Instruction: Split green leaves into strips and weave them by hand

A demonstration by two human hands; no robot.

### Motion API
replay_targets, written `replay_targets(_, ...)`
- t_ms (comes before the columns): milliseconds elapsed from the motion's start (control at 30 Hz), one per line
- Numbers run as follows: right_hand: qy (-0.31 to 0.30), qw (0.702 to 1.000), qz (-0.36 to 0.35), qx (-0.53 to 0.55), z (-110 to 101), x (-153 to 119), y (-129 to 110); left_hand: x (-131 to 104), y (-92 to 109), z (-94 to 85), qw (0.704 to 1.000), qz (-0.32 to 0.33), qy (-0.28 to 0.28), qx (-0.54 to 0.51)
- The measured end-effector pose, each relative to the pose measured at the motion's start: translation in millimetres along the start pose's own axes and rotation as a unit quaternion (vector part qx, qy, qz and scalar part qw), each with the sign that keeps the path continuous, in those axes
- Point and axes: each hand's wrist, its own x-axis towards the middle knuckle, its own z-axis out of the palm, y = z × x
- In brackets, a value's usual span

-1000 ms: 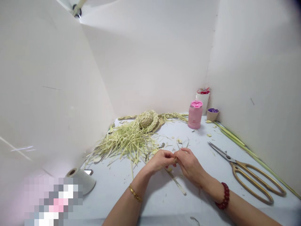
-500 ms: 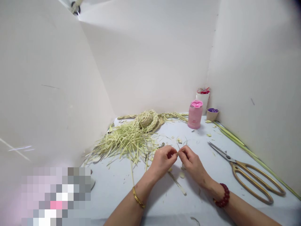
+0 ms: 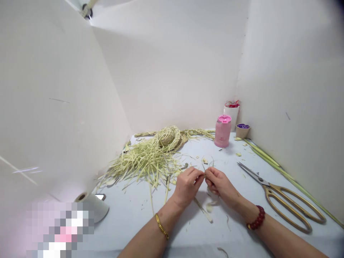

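My left hand [image 3: 189,184] and my right hand [image 3: 220,183] meet fingertip to fingertip above the table. Both are closed in a pinch on a thin straw strand [image 3: 203,167], whose free end sticks up between them; the rest is hidden by the fingers. Behind my left hand spreads a loose pile of pale green straw strips [image 3: 142,159], with a coiled straw braid [image 3: 169,138] at its back. Below the hands, a cut strip [image 3: 203,210] lies on the cloth, with small scraps around it.
Large gold-handled scissors [image 3: 286,200] lie at the right, beside long green stalks [image 3: 279,166]. A pink bottle [image 3: 223,132], a white cup [image 3: 233,114] and a small tan cup [image 3: 242,132] stand at the back right. A pale roll [image 3: 99,208] is at the left front.
Both hands have turned slightly at the wrist and shifted a little to the right, still pinching together. More of the pale roll at the left now shows.
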Motion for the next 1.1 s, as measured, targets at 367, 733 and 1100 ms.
replay_targets(367, -0.1, 0.985, 0.059, 0.124, -1.1, -4.0, -5.5, -2.7, -1.1, 7.0, 0.982, 0.127, 0.141, -0.001)
replay_targets(733, 0.007, 1.0, -0.005, -0.027, -0.9, 1.2, -0.4, -1.5, 5.1, 7.7, 0.996, -0.047, 0.031, -0.068)
replay_targets(1100, 0.029, 0.962, -0.124, -0.243, -10.5, 4.3, -5.8, 7.3, 4.6, 2.9, 0.84, -0.295, -0.102, -0.445)
